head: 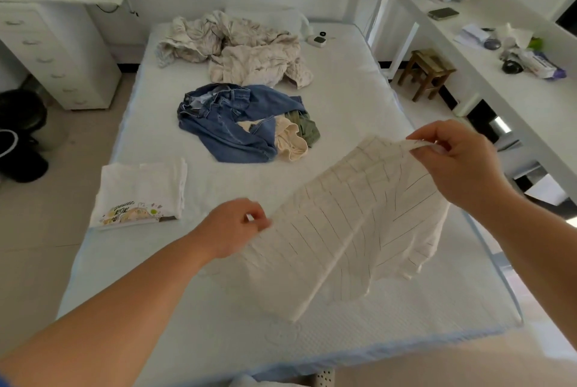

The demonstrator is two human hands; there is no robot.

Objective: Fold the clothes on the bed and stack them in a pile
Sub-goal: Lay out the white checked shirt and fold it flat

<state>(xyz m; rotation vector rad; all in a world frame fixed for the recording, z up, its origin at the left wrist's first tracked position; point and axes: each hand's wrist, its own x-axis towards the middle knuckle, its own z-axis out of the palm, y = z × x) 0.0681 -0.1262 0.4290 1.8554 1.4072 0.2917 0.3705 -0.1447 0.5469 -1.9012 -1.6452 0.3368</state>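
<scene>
A cream striped garment (349,224) hangs in the air over the near half of the bed (359,99). My left hand (237,227) pinches its left edge and my right hand (459,164) pinches its upper right corner, held higher. Its lower end droops onto the mattress. A folded white T-shirt with a printed picture (140,193) lies flat at the bed's left edge. In the bed's middle sits a heap of blue jeans (224,121) with a cream piece (290,141) and a green piece (307,127) beside it. A crumpled beige blanket (237,49) lies at the far end.
A white drawer unit (56,55) and a desk stand at the left, with black bags (18,136) on the floor. At the right runs a white shelf (499,52) with small items, and a wooden stool (426,72) stands beneath it. A small white device (318,39) rests near the pillow.
</scene>
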